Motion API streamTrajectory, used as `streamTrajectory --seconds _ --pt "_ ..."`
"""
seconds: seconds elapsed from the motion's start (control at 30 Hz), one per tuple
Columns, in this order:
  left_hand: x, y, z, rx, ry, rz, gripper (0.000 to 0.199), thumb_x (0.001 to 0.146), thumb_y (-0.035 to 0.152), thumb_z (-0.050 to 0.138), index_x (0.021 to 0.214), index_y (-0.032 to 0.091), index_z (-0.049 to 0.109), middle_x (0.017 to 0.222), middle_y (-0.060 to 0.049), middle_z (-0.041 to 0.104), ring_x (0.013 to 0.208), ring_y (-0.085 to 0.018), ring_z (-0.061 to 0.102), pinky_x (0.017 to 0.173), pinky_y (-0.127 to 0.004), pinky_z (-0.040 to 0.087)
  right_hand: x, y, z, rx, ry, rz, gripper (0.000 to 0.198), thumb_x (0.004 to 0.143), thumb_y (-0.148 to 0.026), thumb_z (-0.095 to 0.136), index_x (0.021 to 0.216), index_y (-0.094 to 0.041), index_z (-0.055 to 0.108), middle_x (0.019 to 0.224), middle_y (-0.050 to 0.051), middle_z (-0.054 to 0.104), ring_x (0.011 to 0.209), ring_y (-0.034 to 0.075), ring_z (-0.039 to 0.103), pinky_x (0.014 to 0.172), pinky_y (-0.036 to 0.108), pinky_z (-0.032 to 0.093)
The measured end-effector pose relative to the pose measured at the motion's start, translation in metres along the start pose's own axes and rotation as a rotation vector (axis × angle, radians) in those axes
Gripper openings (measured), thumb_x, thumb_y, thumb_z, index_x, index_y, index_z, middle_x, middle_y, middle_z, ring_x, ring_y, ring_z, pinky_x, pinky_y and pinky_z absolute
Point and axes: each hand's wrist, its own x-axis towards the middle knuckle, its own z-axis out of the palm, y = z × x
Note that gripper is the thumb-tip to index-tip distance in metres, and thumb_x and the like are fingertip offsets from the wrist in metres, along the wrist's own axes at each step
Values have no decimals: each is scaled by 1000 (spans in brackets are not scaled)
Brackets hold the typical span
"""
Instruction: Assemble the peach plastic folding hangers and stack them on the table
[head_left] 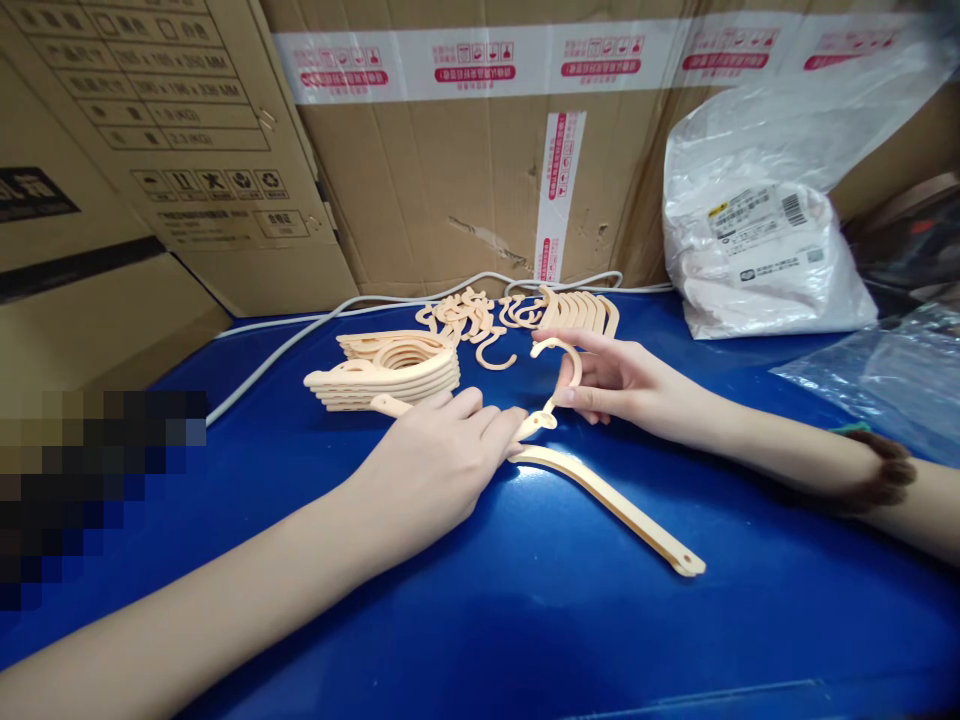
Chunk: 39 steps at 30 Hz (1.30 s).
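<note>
My left hand (450, 460) is closed, palm down, around a cream plastic hanger arm (388, 405), whose far left end pokes out past the knuckles. Between thumb and fingers, my right hand (630, 385) pinches a curved hanger hook (576, 368). The hook's lower end meets a rounded joint piece (537, 424) beside my left fingertips. A second hanger arm (611, 500) slants down to the right across the table, its upper end at my left fingertips. My left fingers hide part of the joint, so whether the pieces are locked together cannot be seen.
Behind my left hand is a stack of hanger parts (390, 375). Loose hooks (465, 315) and a row of hanger arms (589, 312) lie farther back. A white cable (292, 355), cardboard boxes (450, 180) and a white plastic bag (765, 250) border the blue table (480, 640).
</note>
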Motion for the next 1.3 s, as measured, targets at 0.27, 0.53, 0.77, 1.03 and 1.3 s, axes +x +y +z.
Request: streamTrajectory --seconds 0.27,0.53,0.77,1.03,1.3 --pt "-1 1 0 13 -10 17 23 91 8 47 107 11 63 77 -3 63 69 -19 52 61 -31 37 -1 3 1 64 -14 56 61 85 -25 67 140 -18 42 75 -4 57 54 7 52 50 24 41" --pt "-1 2 -2 1 19 31 24 95 10 40 106 11 61 75 -3 62 68 -18 52 59 -31 37 -3 1 3 153 -23 99 63 85 -25 68 142 -19 41 77 -3 59 51 6 52 47 23 38" --pt "-1 3 -4 -2 10 36 23 94 9 41 107 11 60 76 -3 63 69 -19 53 60 -31 38 -3 0 5 184 -28 101 62 86 -24 67 142 -18 41 79 -3 60 50 6 53 46 22 38" --pt "1 2 -5 26 45 30 22 94 10 41 102 11 62 71 -3 59 64 -19 51 58 -31 36 -3 -4 4 181 -11 122 61 85 -24 66 141 -18 43 78 -3 59 49 6 50 47 23 38" --pt "0 0 -3 -10 -20 11 20 93 12 48 106 12 63 81 -2 64 71 -20 54 63 -33 39 -2 -4 3 185 0 127 58 85 -21 66 139 -16 45 75 -4 57 47 5 48 47 24 37"
